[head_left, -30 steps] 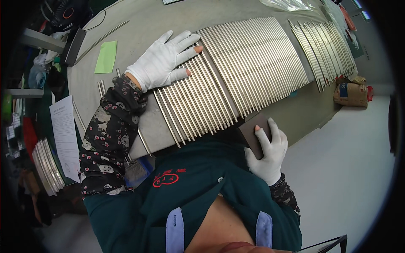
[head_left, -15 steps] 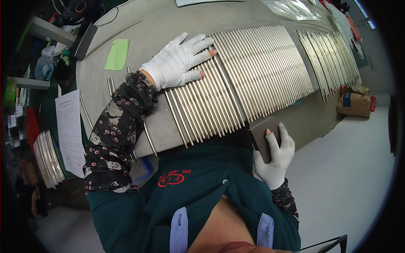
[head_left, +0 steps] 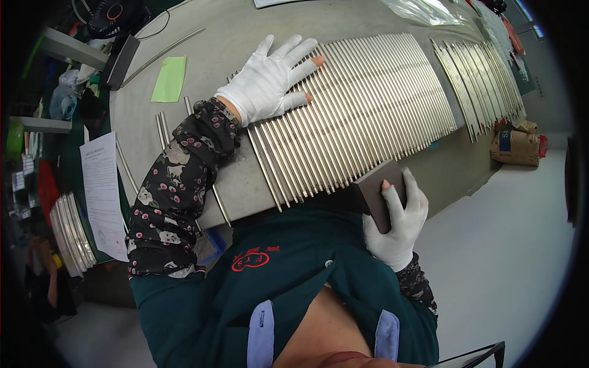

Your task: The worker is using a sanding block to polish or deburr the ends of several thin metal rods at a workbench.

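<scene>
A broad row of thin, shiny metal rods (head_left: pixel 380 98) lies side by side on the grey table. My left hand (head_left: pixel 270 80), in a white glove with some bare fingertips, rests flat and spread over the left part of the row. In my right hand (head_left: pixel 402 224), gloved the same way, is a dark grey rectangular block (head_left: pixel 374 193). The block stands close to the near ends of the rods; whether it touches them I cannot tell.
Another group of rods (head_left: pixel 481 89) lies to the right, and a few loose rods (head_left: pixel 162 129) lie left. A green paper note (head_left: pixel 169 80), a printed sheet (head_left: pixel 101 196) and a black fan (head_left: pixel 110 17) are on the left. A brown bag (head_left: pixel 515 148) stands beyond the table's right edge.
My left hand has moved right, pushing the left rods along. The gap between them and the other rods has closed. The block in my right hand has shifted slightly left and up.
</scene>
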`<state>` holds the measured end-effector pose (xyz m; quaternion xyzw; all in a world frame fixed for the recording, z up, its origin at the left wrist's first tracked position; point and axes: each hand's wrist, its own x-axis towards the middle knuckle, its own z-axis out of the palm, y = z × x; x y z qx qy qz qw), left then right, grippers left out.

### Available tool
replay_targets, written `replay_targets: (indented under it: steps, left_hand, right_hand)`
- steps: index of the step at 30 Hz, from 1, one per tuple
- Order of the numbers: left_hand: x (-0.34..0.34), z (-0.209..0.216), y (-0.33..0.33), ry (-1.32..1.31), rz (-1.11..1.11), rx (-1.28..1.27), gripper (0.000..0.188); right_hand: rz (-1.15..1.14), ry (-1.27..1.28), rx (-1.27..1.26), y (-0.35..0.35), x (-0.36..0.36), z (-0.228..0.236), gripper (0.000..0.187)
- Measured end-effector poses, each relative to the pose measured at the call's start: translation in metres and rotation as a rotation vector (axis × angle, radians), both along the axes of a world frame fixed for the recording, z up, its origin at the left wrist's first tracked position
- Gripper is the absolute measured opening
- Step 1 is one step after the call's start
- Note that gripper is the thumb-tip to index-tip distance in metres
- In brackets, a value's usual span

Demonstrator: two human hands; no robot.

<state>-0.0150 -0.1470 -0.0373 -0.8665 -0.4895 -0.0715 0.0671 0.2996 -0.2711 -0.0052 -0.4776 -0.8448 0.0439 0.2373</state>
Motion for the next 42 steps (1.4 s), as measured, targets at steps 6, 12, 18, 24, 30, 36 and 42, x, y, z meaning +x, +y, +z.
replay_targets:
  steps: [6, 12, 18, 24, 30, 36, 42]
  left_hand:
    - [-0.002, -0.003, -0.011, 0.06, 0.219, -0.057, 0.083]
    - [-0.007, -0.005, -0.018, 0.066, 0.217, -0.046, 0.083]
    - [-0.001, -0.004, -0.014, 0.065, 0.22, -0.054, 0.082]
    - [0.011, -0.003, -0.006, 0.018, 0.242, -0.034, 0.08]
    - [0.011, -0.004, -0.005, 0.021, 0.238, -0.048, 0.08]
    - [-0.015, 0.012, -0.031, -0.161, 0.187, 0.099, 0.076]
    - [-0.099, 0.073, -0.119, -0.191, 0.089, 0.106, 0.075]
  right_hand:
    - [0.044, -0.021, -0.022, 0.001, -0.01, 0.004, 0.064]
    - [0.036, -0.063, -0.024, 0.0, -0.02, 0.006, 0.063]
    - [0.066, -0.121, -0.036, 0.002, -0.029, 0.01, 0.062]
    - [0.045, -0.134, 0.005, 0.003, -0.026, 0.014, 0.062]
    - [0.086, -0.11, -0.039, -0.004, -0.029, 0.012, 0.063]
    - [0.113, -0.073, -0.033, 0.0, -0.023, 0.01, 0.06]
    - [0.096, -0.05, 0.038, 0.017, -0.014, 0.007, 0.058]
